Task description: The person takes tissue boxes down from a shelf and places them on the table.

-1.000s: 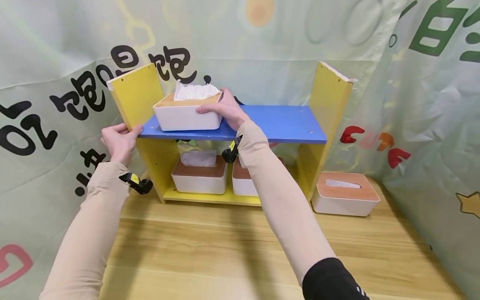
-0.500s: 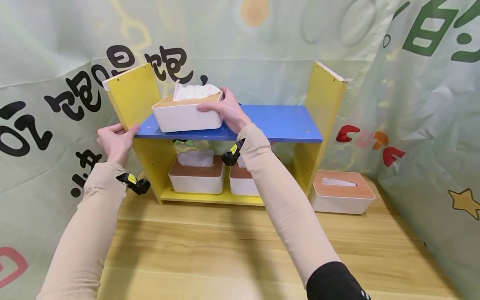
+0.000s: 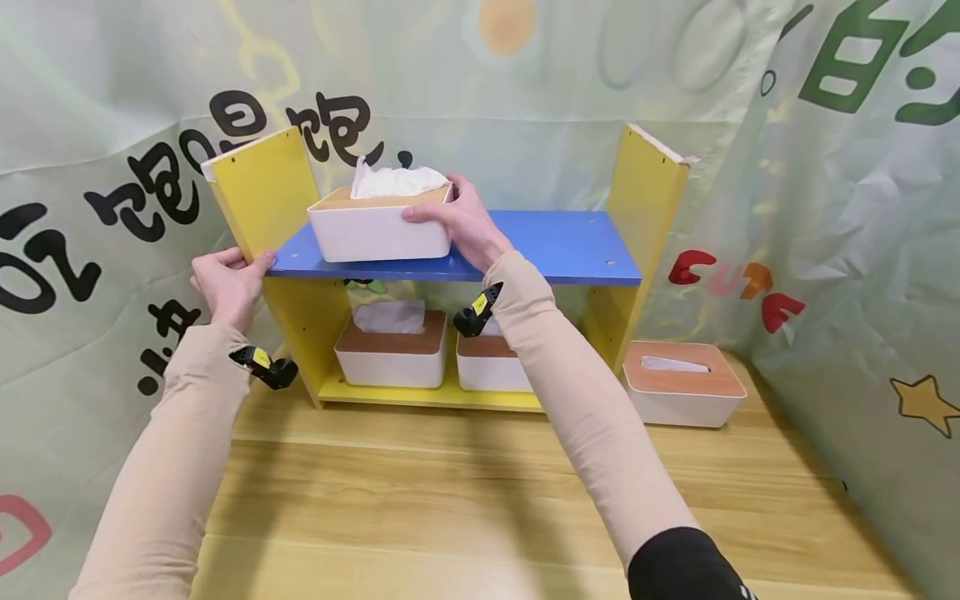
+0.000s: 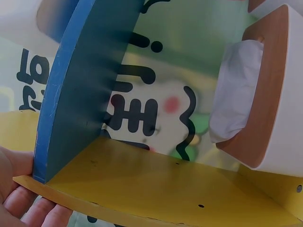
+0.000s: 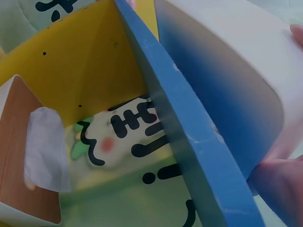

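A white tissue box (image 3: 381, 233) with a wooden lid and tissue poking out is at the left part of the blue board (image 3: 562, 242). My right hand (image 3: 465, 221) grips its right end, thumb on the front face. In the right wrist view the box's white underside (image 5: 227, 71) shows close over the board's blue edge. My left hand (image 3: 231, 283) grips the front edge of the shelf unit's yellow left side panel (image 3: 262, 187). In the left wrist view its thumb (image 4: 19, 161) lies by the blue board's end, and its fingers curl behind the panel.
Under the blue board, two tissue boxes with brown lids, a left one (image 3: 393, 354) and a right one (image 3: 491, 367), stand on the yellow bottom board (image 3: 435, 398). Another tissue box (image 3: 684, 383) sits on the wooden table (image 3: 420, 492) right of the unit. A printed curtain (image 3: 525, 167) hangs behind.
My right hand and the tissue box have shifted slightly right along the blue board. My left hand keeps its grip on the side panel. The head view has turned a little right.
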The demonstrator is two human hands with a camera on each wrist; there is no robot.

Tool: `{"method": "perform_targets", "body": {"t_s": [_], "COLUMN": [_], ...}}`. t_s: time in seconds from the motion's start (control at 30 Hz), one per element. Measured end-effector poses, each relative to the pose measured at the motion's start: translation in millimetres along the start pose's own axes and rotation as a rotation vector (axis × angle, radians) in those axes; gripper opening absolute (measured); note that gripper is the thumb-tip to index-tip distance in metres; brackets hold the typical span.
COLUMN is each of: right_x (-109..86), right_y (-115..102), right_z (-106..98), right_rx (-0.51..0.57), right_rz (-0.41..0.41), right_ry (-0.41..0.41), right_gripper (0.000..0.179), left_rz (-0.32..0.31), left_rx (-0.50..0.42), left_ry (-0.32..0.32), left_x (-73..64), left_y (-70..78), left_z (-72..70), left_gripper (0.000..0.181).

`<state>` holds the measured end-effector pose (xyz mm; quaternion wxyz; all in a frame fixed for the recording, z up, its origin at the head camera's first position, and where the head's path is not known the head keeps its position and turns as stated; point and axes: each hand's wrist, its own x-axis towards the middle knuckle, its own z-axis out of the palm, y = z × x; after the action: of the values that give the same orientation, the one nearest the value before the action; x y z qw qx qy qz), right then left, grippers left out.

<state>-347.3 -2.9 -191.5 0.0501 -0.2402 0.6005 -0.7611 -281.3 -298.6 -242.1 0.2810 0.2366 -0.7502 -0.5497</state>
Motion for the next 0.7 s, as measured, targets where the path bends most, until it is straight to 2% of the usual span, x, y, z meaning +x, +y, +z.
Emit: {"method": "perform_targets", "body": {"t_s": [0.23,0.7], "right_x": [-8.3,-26.7], "right_y": [-6.7,-15.7], "right_z": [-6.9,-19.8], "right_rx": [0.005,0.027], "right_rz": [-0.041,-0.088], "right_ry": [-0.004,-0.002], "right_gripper": [0.067,0.059], "left_rz": [0.024,0.011], "left_rx": [-0.010,-0.022], "left_ry": [-0.001,-0.017], "left_x": [-1.5,-2.4], "left_y": [0.1,1.2], "left_z": [-0.7,-1.4], "left_gripper": [0.052,0.054]}}
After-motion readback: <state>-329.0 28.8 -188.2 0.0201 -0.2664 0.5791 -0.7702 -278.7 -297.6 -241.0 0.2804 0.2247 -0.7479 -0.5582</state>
